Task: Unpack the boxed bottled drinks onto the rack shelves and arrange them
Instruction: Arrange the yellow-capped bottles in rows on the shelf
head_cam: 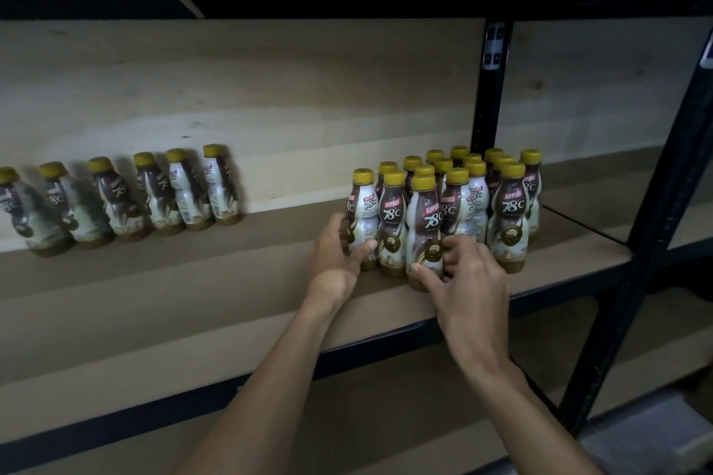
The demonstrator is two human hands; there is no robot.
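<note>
- The shelf (193, 281) is a brown board in a dark metal rack, with a pale wooden back wall behind it.
- A group of bottles (476, 181) stands upright and tightly packed on the right part of the shelf, near the rack post (492, 89). All have yellow caps and brown-and-white labels.
- A row of six bottles (154, 193) of the same kind stands along the back wall on the left, well apart from the group.
- The left hand (333, 256) reaches in from below to the left edge of the group. Its fingers (364, 248) are curled narrowly round the lower half of the left corner bottle (362, 210), thumb in front and the other fingers behind it.
- The right hand (472, 283) is at the front of the group. Its fingers (461, 243) curl round the right side of the nearest bottle (424, 222), and the thumb lies across the bottle's lower front.
- Both held bottles stand upright with their bases on the shelf, close to its front edge.
- One more bottle (392, 222) stands between the two held ones, touching both.
- Below, a lower shelf (386, 416) of the same rack shows between the forearms.
</note>
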